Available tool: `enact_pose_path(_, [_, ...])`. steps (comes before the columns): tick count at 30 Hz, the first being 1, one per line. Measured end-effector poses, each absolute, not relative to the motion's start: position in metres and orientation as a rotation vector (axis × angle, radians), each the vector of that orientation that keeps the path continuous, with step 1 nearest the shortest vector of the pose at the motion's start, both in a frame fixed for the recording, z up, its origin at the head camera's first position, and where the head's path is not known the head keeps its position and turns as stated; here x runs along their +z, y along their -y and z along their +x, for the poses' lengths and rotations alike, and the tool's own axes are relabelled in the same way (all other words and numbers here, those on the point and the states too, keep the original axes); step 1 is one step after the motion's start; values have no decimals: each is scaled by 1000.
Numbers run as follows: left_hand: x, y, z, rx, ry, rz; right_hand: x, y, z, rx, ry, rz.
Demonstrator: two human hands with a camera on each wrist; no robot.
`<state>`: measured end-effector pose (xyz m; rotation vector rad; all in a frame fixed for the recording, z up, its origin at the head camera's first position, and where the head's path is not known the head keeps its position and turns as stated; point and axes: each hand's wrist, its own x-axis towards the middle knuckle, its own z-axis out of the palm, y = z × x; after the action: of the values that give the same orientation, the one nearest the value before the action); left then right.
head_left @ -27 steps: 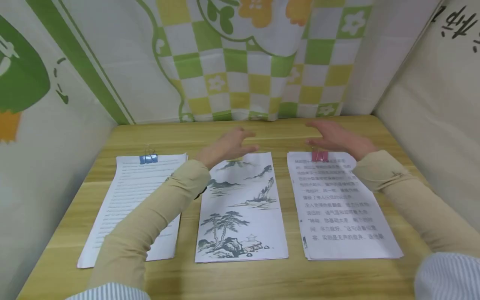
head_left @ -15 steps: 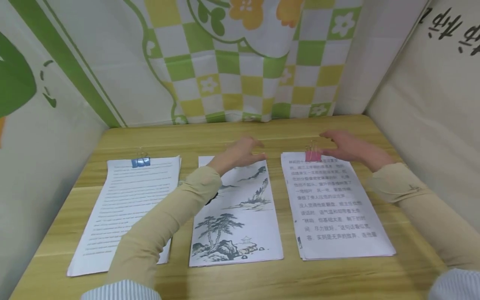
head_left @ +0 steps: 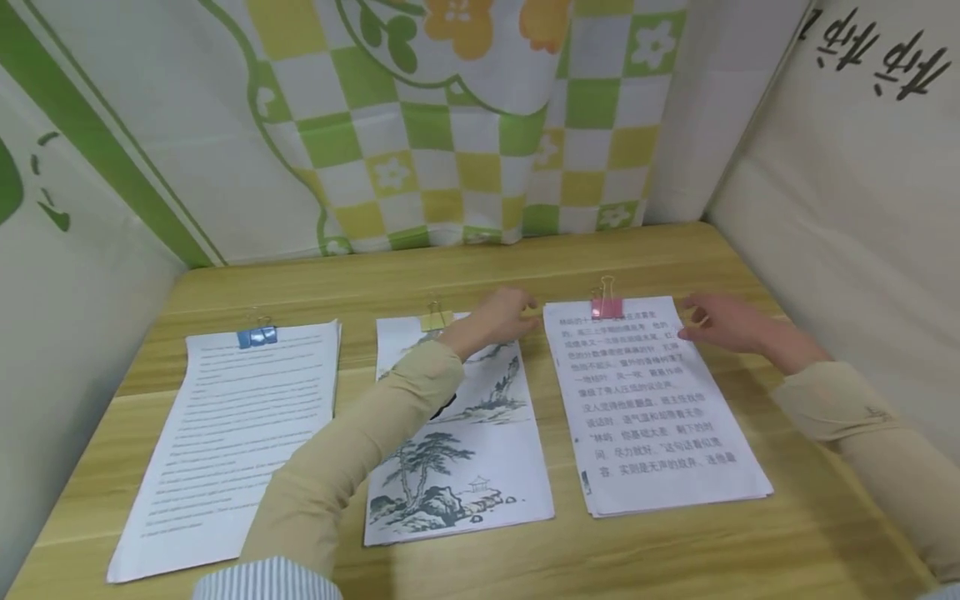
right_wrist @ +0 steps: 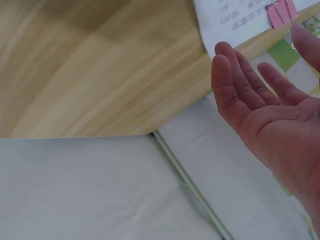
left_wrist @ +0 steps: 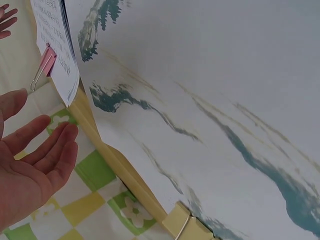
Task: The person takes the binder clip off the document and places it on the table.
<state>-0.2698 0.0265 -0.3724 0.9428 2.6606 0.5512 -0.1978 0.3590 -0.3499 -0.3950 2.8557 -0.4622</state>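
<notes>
My left hand (head_left: 498, 318) reaches over the top right corner of the middle paper stack (head_left: 465, 467), its loosely bent fingers directed at the right stack. That middle stack shows an ink landscape and has a yellow binder clip (head_left: 437, 320) at its top edge. Along the upper right edge of the right paper stack (head_left: 660, 417), printed with large characters, is my right hand (head_left: 726, 323), fingers slightly bent. A pink binder clip (head_left: 607, 307) grips this stack's top. Both palms, seen in the left wrist view (left_wrist: 30, 170) and right wrist view (right_wrist: 280, 120), hold nothing.
On the left lies another paper stack (head_left: 240, 433) of small printed lines, with a blue binder clip (head_left: 257, 336) on top. All three stacks rest on a wooden table (head_left: 465, 575). A checkered cloth (head_left: 450, 142) hangs behind, and pale cloth walls (head_left: 847, 183) stand at both sides.
The left hand has moved right, away from the yellow clip. My right hand has shifted from behind the pink clip to the right stack's edge. The head view has turned slightly.
</notes>
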Motion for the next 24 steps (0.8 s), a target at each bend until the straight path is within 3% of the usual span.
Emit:
enact_pose_path(14, [-388, -54, -274, 775, -2650, 517, -367, -377, -173, -624, -2661, -123])
enact_pose_path(24, [-395, -75, -279, 1048, -2507, 194, -375, -389, -162, -756, -2634, -84])
